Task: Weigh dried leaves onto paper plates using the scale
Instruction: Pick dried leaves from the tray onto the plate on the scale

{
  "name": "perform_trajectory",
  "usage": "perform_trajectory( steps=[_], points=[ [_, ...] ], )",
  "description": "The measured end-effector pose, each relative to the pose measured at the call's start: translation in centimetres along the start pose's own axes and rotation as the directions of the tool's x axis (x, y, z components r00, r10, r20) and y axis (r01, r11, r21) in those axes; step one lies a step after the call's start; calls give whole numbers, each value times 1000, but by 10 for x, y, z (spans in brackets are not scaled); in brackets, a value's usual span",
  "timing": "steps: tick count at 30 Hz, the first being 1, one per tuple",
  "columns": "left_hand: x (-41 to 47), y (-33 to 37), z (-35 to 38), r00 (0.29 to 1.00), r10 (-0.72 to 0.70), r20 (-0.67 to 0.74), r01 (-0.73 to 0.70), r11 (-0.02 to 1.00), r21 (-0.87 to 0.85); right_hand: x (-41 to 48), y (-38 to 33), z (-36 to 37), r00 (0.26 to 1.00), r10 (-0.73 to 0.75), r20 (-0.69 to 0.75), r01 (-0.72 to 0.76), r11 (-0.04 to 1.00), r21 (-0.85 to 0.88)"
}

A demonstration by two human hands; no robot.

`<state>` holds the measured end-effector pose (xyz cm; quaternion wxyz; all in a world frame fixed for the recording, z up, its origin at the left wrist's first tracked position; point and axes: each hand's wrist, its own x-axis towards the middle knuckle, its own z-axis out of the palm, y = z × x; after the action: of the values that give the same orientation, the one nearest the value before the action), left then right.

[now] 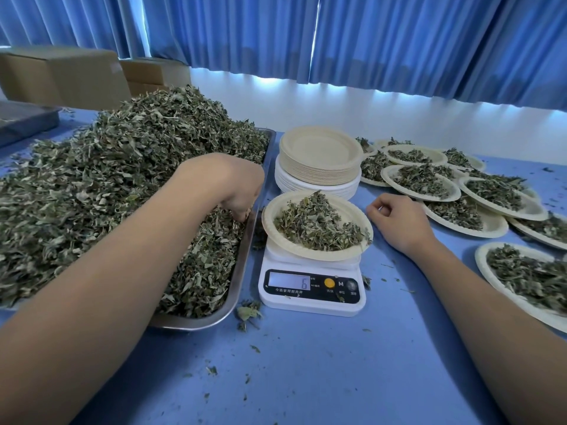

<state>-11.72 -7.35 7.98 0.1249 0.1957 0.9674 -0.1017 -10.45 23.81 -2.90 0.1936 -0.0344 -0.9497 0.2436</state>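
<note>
A white digital scale [313, 291] stands on the blue table, its display showing 6. A paper plate [352, 213] with a mound of dried leaves sits on it. To the left, a metal tray [245, 256] holds a big heap of dried leaves [122, 179]. My left hand [239, 185] reaches down into the heap near the tray's right edge, its fingers curled into the leaves and partly hidden. My right hand [399, 219] rests on the table just right of the plate, fingers loosely curled, holding nothing.
A stack of unused paper plates [320, 157] stands behind the scale. Several plates filled with leaves [423, 182] overlap across the right side. Cardboard boxes [61, 75] sit at the back left. Loose leaf bits lie scattered on the table.
</note>
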Motion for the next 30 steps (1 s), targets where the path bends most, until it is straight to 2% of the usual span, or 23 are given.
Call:
perform_trajectory(
  steps=[4,10,16,22,28,30],
  points=[
    [-1,-6,-2,1000,-25,15,25,1000,-10,0,1,1,1000,5,2,-5,1000,0],
    [-1,-6,-6,997,-49,-54,43,994,-97,1,1,1,1000,16,-9,-16,1000,5],
    [0,0,6,1000,-4,3,4,1000,-1,0,0,0,1000,9,-12,-9,1000,-5],
    [0,-5,4,999,-2,51,9,991,-130,0,-1,0,1000,17,-19,-17,1000,-4],
    [-7,-9,-5,998,-25,-58,19,994,-111,-1,-2,-1,1000,14,-9,-14,1000,0],
    [-7,-4,-7,986,-15,-167,-24,972,-232,-2,-2,-1,1000,7,-16,-6,999,32]
  ],
)
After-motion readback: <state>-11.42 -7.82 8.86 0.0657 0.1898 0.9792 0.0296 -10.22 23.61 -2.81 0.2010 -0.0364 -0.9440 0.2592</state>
